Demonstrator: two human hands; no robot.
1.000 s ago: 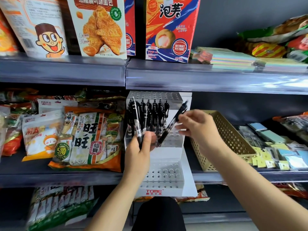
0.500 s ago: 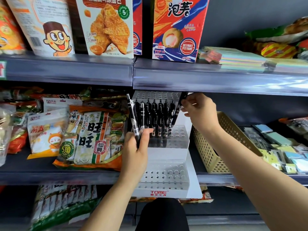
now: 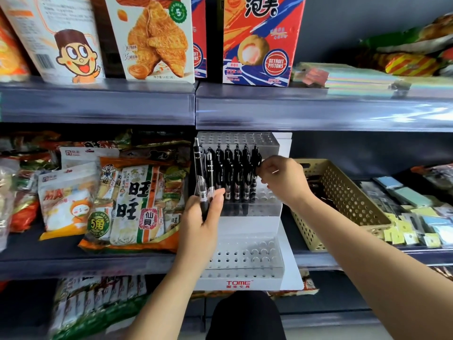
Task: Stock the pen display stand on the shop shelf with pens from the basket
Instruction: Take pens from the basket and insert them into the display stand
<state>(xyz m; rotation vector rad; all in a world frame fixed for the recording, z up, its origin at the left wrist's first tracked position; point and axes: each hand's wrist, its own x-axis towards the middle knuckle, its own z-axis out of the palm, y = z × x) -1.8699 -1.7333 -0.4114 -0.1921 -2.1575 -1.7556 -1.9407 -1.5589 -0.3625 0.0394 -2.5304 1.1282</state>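
Left hand (image 3: 204, 217) grips two pens (image 3: 198, 168) (upright); right hand (image 3: 282, 180) pinches one pen (image 3: 255, 155) in the stand (image 3: 245, 266).

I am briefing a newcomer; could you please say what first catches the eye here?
The white pen display stand at mid-shelf, its middle tier lined with black pens. The right hand pinches the pen at the row's right end, while the left hand holds spare pens upright beside the stand's left edge.

Snack bags (image 3: 132, 204) lie on the middle shelf (image 3: 73, 263). Big boxes (image 3: 259, 40) stand on the top shelf (image 3: 98, 104). Small paper notes (image 3: 402, 234) lie at the right.
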